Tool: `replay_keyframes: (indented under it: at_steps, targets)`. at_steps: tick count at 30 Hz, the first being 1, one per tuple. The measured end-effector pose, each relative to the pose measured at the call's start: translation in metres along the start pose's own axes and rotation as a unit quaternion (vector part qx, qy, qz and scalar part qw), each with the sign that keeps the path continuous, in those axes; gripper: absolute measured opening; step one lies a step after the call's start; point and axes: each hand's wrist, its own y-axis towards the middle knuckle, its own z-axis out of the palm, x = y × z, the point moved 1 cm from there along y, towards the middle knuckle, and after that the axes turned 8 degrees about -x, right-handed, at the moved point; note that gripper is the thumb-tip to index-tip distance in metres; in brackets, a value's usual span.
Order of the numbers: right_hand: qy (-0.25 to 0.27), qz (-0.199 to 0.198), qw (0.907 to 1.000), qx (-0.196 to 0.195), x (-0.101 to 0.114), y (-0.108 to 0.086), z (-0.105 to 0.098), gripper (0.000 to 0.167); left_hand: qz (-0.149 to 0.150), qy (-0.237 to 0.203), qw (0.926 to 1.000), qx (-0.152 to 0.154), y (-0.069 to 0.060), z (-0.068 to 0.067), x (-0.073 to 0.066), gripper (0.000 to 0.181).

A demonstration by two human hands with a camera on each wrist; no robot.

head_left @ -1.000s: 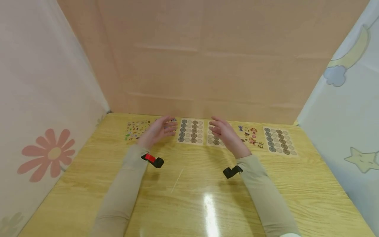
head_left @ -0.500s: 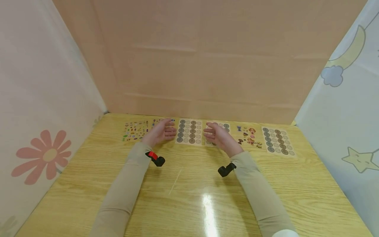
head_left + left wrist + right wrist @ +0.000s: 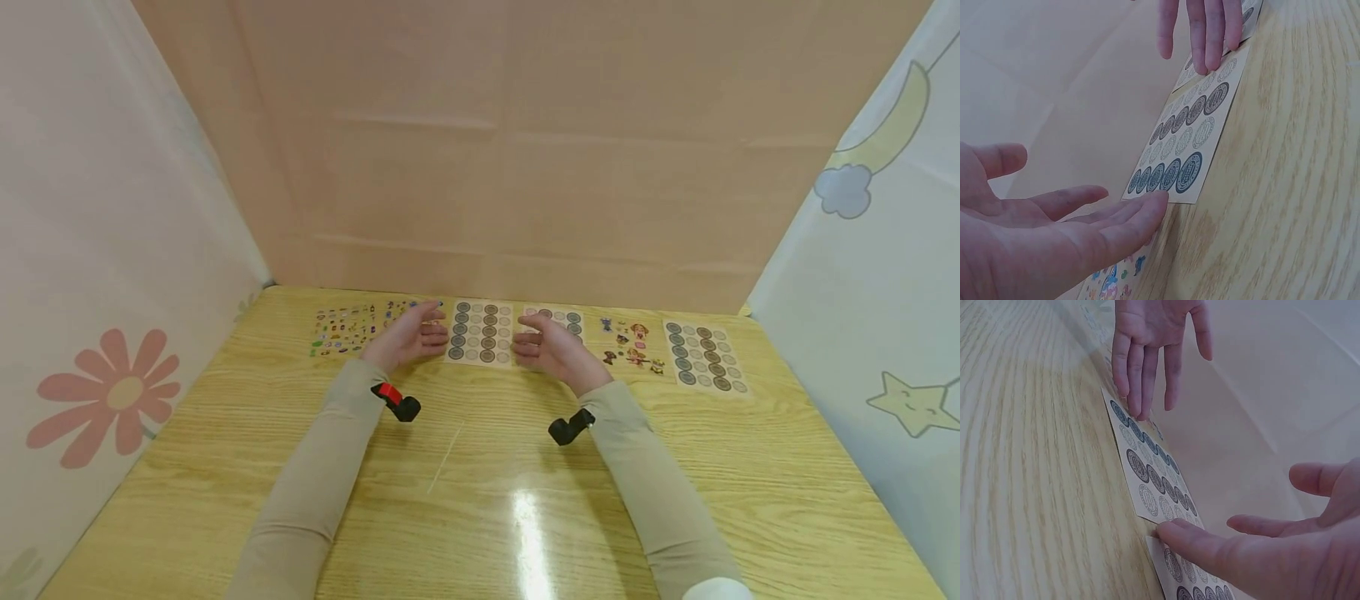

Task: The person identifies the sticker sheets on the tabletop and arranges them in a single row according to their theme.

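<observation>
Circle-printed sheet (image 3: pixel 482 332), tabletop's (image 3: pixel 450 517) far edge: we list it between left hand (image 3: pixel 406 340) and right hand (image 3: pixel 557 346), neither plainly nearer, fingers loosely spread

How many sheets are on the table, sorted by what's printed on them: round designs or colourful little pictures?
Sheets with round designs: 3
Sheets with colourful pictures: 3
Total: 6
</observation>
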Motion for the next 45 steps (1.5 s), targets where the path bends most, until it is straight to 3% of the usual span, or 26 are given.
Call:
replay_keyframes:
  at_steps: [12, 25, 37, 45]
  targets:
    - [0.010, 0.012, 0.9999, 0.005, -0.002, -0.002, 0.001, 0.057, 0.000, 0.006, 1.0000, -0.001, -0.007, 0.001, 0.001, 0.062]
    - [0.011, 0.037, 0.9989, 0.026, -0.007, -0.020, 0.000, 0.058, -0.001, 0.012, 0.9998, 0.013, -0.022, 0.000, 0.009, 0.065]
    - [0.003, 0.038, 0.9985, 0.040, -0.014, -0.029, -0.003, 0.056, 0.000, 0.013, 0.9999, 0.010, -0.030, -0.001, 0.016, 0.065]
    - [-0.034, 0.015, 0.9979, 0.053, -0.018, -0.038, -0.006, 0.057, 0.015, 0.029, 0.9989, 0.035, -0.038, -0.004, 0.022, 0.068]
